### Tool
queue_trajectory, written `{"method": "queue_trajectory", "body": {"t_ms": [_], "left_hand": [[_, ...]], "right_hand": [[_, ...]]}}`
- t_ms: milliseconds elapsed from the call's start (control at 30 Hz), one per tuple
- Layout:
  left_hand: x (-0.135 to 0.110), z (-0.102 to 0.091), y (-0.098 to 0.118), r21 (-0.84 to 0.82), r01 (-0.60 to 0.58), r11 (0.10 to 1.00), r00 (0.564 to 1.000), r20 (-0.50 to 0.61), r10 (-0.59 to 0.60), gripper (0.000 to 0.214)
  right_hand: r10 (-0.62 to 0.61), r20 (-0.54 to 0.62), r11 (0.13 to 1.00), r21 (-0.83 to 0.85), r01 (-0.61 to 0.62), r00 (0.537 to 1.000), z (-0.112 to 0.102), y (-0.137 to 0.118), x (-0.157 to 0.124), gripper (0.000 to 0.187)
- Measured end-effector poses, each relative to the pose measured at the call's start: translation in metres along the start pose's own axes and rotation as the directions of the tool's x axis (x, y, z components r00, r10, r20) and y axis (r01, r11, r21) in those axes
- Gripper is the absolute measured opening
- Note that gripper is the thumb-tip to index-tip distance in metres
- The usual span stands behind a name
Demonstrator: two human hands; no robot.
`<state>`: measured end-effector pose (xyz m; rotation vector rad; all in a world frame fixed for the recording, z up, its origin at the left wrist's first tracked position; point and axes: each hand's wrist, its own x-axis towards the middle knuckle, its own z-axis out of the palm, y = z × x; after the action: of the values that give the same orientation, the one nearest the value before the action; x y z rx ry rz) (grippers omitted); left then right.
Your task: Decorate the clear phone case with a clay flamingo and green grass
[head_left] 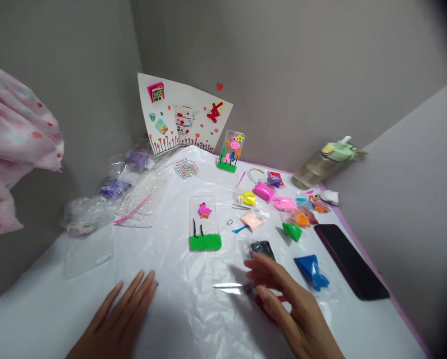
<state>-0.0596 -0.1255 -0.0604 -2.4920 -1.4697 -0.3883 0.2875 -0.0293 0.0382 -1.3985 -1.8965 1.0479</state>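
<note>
grip of the right hand (283, 304) spread over red-handled scissors (228, 287), blades pointing left; left hand (113, 324) flat, fingers pressed together

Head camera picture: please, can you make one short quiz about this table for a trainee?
1. Which hand is nearer to the scissors: the left hand or the right hand?
2. True or false: the phone lies to the right of the blue clay packet.
3. What colour is the bird on the clear case?

Key: 1. right hand; 2. true; 3. pink
</note>
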Motion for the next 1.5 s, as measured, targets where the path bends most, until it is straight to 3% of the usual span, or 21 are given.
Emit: {"method": "queue_trajectory", "body": {"t_ms": [67, 100, 200, 233, 333, 400, 500, 567, 633, 700, 767, 833, 967, 1067, 1300, 1400, 1500], "left_hand": [[-0.018, -0.002, 0.007, 0.035, 0.020, 0.999, 0.999, -0.047, -0.018, 0.075], [-0.017, -0.003, 0.008, 0.024, 0.009, 1.000, 0.999, -0.046, -0.008, 0.075], [0.024, -0.008, -0.004, -0.033, 0.005, 0.999, 0.999, 0.053, -0.003, 0.107], [0.042, -0.009, -0.009, -0.019, 0.054, 0.998, 0.997, 0.051, -0.053, 0.114], [0.076, -0.012, -0.020, 0.005, 0.062, 0.998, 0.995, 0.072, -0.062, 0.113], [0.068, -0.010, -0.017, 0.022, 0.039, 0.999, 0.995, 0.089, -0.041, 0.112], [0.022, -0.009, -0.007, -0.030, -0.066, 0.997, 0.992, 0.105, 0.069, 0.115], [-0.004, -0.012, -0.005, -0.034, -0.061, 0.998, 0.995, 0.076, 0.063, 0.118], [-0.008, -0.021, -0.008, -0.041, -0.017, 0.999, 0.996, 0.087, 0.020, 0.106], [0.013, -0.030, -0.013, -0.032, 0.113, 0.993, 0.990, 0.091, -0.109, 0.086], [0.051, -0.037, -0.019, -0.051, 0.192, 0.980, 0.981, 0.044, -0.190, 0.087], [0.093, -0.036, -0.022, -0.086, 0.111, 0.990, 0.992, -0.045, -0.115, 0.094], [0.149, -0.016, -0.024, -0.115, -0.091, 0.989, 0.996, -0.017, 0.090, 0.096], [0.154, -0.004, -0.022, -0.120, -0.116, 0.986, 0.993, -0.008, 0.116, 0.095], [0.102, -0.007, 0.002, -0.192, -0.211, 0.958, 0.973, 0.056, 0.226, 0.121], [0.119, -0.005, -0.011, -0.184, -0.205, 0.961, 0.971, 0.081, 0.223, 0.107], [0.150, -0.001, -0.032, -0.156, -0.125, 0.980, 0.989, 0.061, 0.136, 0.093]], "right_hand": [[0.003, 0.021, 1.000, 0.008, -0.003, 1.000, 0.002, 0.003, -0.001, 0.038], [0.005, 0.025, 1.000, 0.013, -0.005, 1.000, 0.002, 0.003, -0.001, 0.038], [-0.019, 0.040, 1.000, 0.016, 0.018, 0.999, 0.004, 0.005, -0.001, 0.038], [-0.032, 0.045, 0.999, 0.009, 0.032, 0.998, 0.005, 0.005, -0.001, 0.038], [-0.094, -0.005, 0.995, -0.031, 0.093, 0.996, 0.004, 0.007, -0.004, 0.039], [-0.145, -0.044, 0.987, -0.077, 0.141, 0.989, 0.003, 0.008, -0.008, 0.040], [-0.216, -0.040, 0.969, -0.132, 0.209, 0.976, 0.001, 0.007, -0.012, 0.045], [-0.247, -0.042, 0.960, -0.149, 0.239, 0.968, 0.001, 0.003, -0.014, 0.047], [-0.277, -0.056, 0.952, -0.148, 0.267, 0.959, 0.001, -0.001, -0.013, 0.046], [-0.297, -0.063, 0.950, -0.124, 0.287, 0.953, 0.001, -0.006, -0.011, 0.044], [-0.275, -0.058, 0.959, -0.090, 0.269, 0.960, 0.002, -0.008, -0.008, 0.039], [-0.221, -0.036, 0.974, -0.063, 0.219, 0.975, 0.002, -0.007, -0.004, 0.034], [-0.186, -0.006, 0.981, -0.060, 0.186, 0.982, 0.002, -0.002, -0.001, 0.031], [-0.191, -0.006, 0.979, -0.070, 0.190, 0.982, 0.002, -0.002, -0.001, 0.030], [-0.229, -0.034, 0.973, -0.023, 0.229, 0.973, 0.005, -0.007, 0.002, 0.027], [-0.239, -0.020, 0.971, -0.031, 0.239, 0.971, 0.007, -0.008, 0.003, 0.027], [-0.224, -0.027, 0.974, -0.026, 0.223, 0.974, 0.006, -0.009, 0.005, 0.026]]}}
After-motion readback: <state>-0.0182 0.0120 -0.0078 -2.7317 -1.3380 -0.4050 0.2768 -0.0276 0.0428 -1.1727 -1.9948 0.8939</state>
